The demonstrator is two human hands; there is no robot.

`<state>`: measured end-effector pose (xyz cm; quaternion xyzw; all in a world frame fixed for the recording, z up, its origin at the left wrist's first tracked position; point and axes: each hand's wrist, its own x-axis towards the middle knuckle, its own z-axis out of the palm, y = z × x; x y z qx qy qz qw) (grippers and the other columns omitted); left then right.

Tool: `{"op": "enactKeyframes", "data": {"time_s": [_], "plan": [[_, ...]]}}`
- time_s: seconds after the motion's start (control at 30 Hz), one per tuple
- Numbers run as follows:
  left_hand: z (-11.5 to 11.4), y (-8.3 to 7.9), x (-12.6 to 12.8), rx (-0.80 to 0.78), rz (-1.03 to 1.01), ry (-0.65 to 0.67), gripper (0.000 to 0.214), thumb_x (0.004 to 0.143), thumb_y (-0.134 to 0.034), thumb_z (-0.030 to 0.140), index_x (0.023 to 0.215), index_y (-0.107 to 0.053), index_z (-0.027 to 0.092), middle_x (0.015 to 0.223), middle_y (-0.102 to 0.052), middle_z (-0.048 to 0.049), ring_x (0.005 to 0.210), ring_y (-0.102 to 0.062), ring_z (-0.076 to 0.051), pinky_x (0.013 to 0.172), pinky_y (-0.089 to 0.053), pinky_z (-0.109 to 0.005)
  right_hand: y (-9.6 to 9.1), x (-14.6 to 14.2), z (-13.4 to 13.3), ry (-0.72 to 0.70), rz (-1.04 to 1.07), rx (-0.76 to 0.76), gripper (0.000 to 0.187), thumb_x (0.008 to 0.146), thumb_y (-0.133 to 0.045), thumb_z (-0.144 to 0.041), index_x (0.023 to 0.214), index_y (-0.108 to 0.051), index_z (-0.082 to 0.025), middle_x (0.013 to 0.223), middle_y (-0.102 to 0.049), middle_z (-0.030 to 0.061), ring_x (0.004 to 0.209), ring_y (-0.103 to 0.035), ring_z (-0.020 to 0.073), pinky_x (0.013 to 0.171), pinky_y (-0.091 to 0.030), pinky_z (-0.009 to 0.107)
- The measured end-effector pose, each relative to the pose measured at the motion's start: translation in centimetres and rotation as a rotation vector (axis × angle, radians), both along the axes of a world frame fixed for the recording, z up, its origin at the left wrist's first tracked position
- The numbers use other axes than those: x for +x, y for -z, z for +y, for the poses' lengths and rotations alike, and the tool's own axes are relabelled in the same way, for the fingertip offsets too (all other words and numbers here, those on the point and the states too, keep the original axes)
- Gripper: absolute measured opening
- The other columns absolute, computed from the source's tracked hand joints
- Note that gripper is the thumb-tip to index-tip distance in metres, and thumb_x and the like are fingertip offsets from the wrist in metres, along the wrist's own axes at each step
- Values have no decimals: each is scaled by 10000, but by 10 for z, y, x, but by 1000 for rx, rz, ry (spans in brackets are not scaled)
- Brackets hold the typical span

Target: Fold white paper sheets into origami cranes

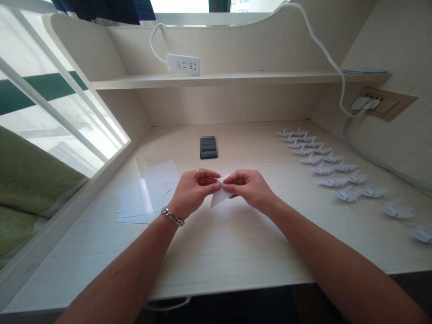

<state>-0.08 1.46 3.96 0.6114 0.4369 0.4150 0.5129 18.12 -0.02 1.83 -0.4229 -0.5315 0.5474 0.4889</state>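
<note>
Between my two hands, just above the middle of the desk, is a small folded white paper (pixel 219 196) with one corner pointing down to the left. My left hand (pixel 197 186), with a ring and a chain bracelet at the wrist, pinches its upper left edge. Thumb and fingers of my right hand (pixel 248 185) close on its upper right side. Part of the paper is hidden behind my fingers. Loose white paper sheets (pixel 145 193) lie overlapping to the left of my left hand. Several folded paper cranes (pixel 332 181) stand in rows on the right.
A dark phone-like object (pixel 209 147) lies behind my hands. Above it, a shelf (pixel 236 80) carries a white power strip (pixel 183 64). A white cable (pixel 319 42) drops to a wall socket (pixel 388 103) at right. The desk's front edge (pixel 236 288) runs below my forearms.
</note>
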Motion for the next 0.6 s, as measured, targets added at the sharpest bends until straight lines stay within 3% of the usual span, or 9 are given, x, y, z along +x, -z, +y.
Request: {"op": "enactKeyframes", "data": {"time_s": [0.6], "plan": [[-1, -3, -2, -43, -59, -4, 309, 590, -847, 235, 856, -728, 131, 771, -748, -68, 716, -690, -177, 682, -543, -282, -2, -1, -3, -23, -23, 34, 303, 639, -818, -377, 787, -705, -138, 691, -701, 29, 668, -673, 167, 594, -582, 304]]}}
